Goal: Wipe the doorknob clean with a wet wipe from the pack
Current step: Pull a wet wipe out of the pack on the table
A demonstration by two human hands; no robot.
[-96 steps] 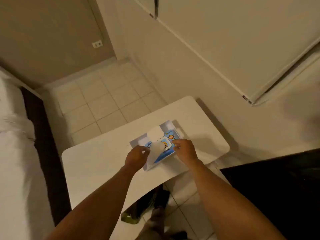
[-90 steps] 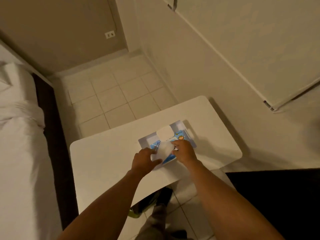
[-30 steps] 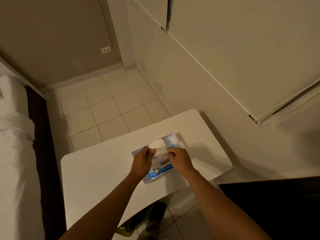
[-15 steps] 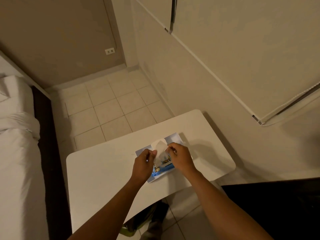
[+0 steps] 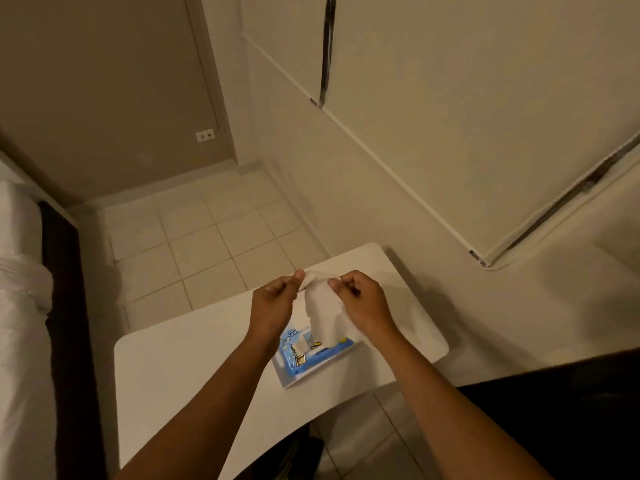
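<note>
A white wet wipe [image 5: 323, 308] hangs between my two hands above the table. My left hand [image 5: 275, 303] pinches its upper left corner, and my right hand [image 5: 360, 299] pinches its upper right edge. The wipe's lower end reaches down to the blue wet wipe pack [image 5: 313, 355], which lies flat on the white table [image 5: 194, 368] below my hands. I cannot tell whether the wipe has come free of the pack's opening. No doorknob is in view.
A bed with white bedding [image 5: 20, 306] runs along the left. White cupboard doors [image 5: 450, 116] fill the wall on the right. Tiled floor [image 5: 194, 244] lies beyond the table. A dark surface [image 5: 571, 410] sits at the lower right.
Both hands have risen from the pack, drawing the wipe up and spreading it between them. The pack stays on the table.
</note>
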